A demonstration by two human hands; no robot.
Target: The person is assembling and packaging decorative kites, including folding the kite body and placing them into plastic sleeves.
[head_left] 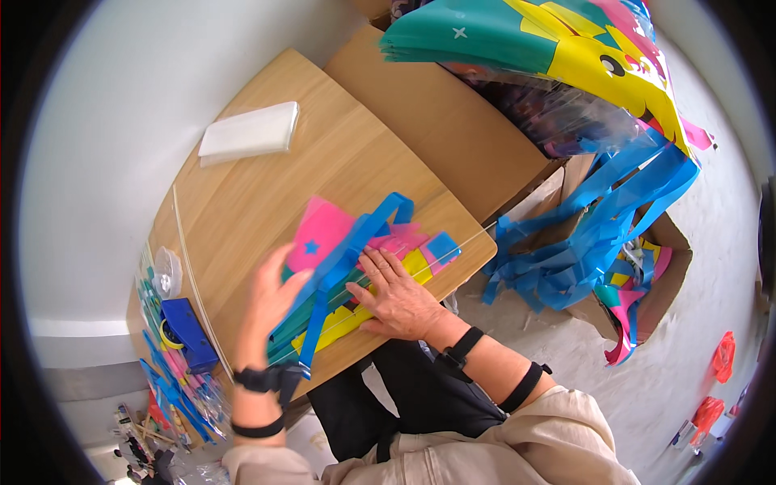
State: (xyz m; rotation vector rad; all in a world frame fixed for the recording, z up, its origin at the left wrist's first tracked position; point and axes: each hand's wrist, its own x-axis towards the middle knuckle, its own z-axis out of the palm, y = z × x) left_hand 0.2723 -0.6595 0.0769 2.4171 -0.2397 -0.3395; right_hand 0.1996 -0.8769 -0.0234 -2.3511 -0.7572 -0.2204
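On the wooden table [380,158], near its front edge, lies a folded bundle of thin sheet [319,230] in pink, yellow and teal with a blue star on the pink part. A blue ribbon [343,257] runs over it, looping up at the far end and hanging down at the near end. My right hand [402,305] lies flat across the bundle, its fingers stretched out and pressing on it. At the bundle's left edge is my left hand [271,303], slightly blurred, thumb and fingers apart, with nothing visibly held.
A white stack of plastic sleeves [250,133] lies farther back. Left of the table edge are a blue tape dispenser [190,335] and a clear tape roll [167,272]. A cardboard box [436,113], printed sheets [501,36] with hanging blue ribbons [598,242] and an open carton [675,275] stand right.
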